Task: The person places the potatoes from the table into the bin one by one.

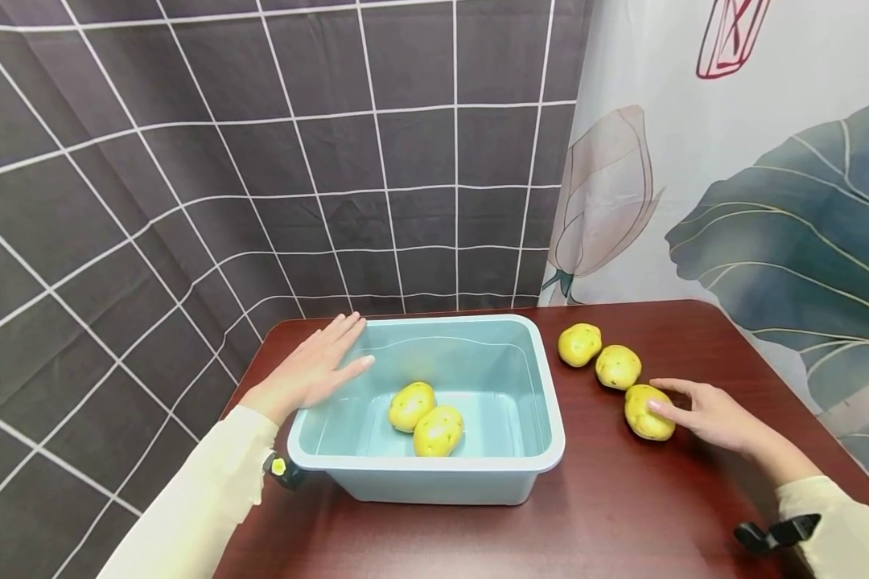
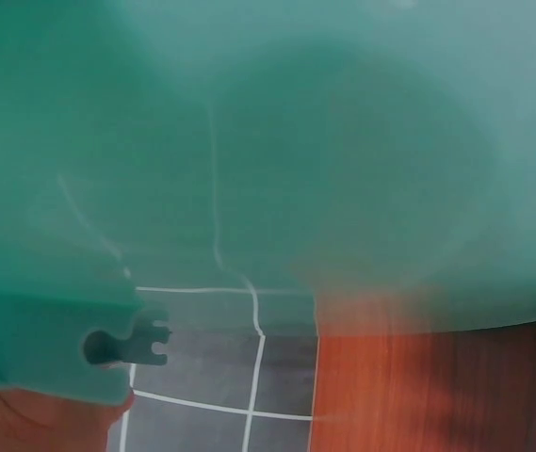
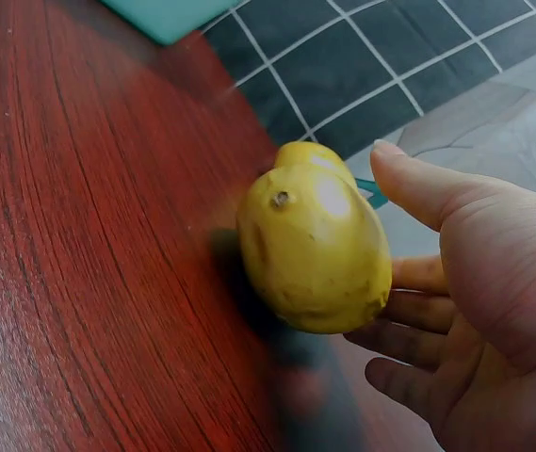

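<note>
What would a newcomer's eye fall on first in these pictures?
The pale blue tub in the lower middle of the head view would probably draw the eye first, with two yellow potatoes inside. To its right, three more potatoes form a slanting row on the table, the right hand at the nearest one. Behind hangs a dark cloth with white grid lines.

This is an indoor nook screened with hanging fabric, seemingly arranged for recording; whether it lies in a home or a studio cannot be told. A dark grey cloth (image 1: 413,153) with a white grid, its lines wavy, hangs beyond the left and far edges of the wood-grained worktop (image 1: 623,507). Past the far right corner hangs a white cloth (image 1: 652,64) printed with a flower (image 1: 608,193) and leaf (image 1: 804,217). Black wrist cameras (image 1: 778,532) suggest the recording.
</note>
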Available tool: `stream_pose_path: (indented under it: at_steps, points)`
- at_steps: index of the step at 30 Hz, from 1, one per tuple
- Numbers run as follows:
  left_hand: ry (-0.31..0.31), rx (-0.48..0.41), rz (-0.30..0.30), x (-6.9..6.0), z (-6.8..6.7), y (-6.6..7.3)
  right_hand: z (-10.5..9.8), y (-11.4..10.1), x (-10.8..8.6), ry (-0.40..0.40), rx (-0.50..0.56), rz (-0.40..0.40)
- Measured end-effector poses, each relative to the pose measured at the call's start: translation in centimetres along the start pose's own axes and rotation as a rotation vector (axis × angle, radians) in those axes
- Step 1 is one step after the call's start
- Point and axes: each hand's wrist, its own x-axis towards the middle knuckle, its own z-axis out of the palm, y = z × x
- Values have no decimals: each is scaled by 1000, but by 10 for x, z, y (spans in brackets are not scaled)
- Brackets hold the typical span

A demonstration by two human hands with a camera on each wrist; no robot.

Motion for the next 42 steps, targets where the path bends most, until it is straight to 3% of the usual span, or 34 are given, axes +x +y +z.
stream_pose_path:
  at_steps: [9, 16, 30, 42]
  points:
    - [3, -4, -7, 1, 1, -1, 13, -8, 3, -21, 47, -5]
    - [10, 2, -5, 1, 2, -2, 24, -11, 1, 16, 32, -13]
    - [7, -11, -9, 0, 1, 0, 42, -16, 1, 19, 62, -49]
    - [13, -13, -4, 1, 2, -2, 52, -23, 4, 84, -6, -125]
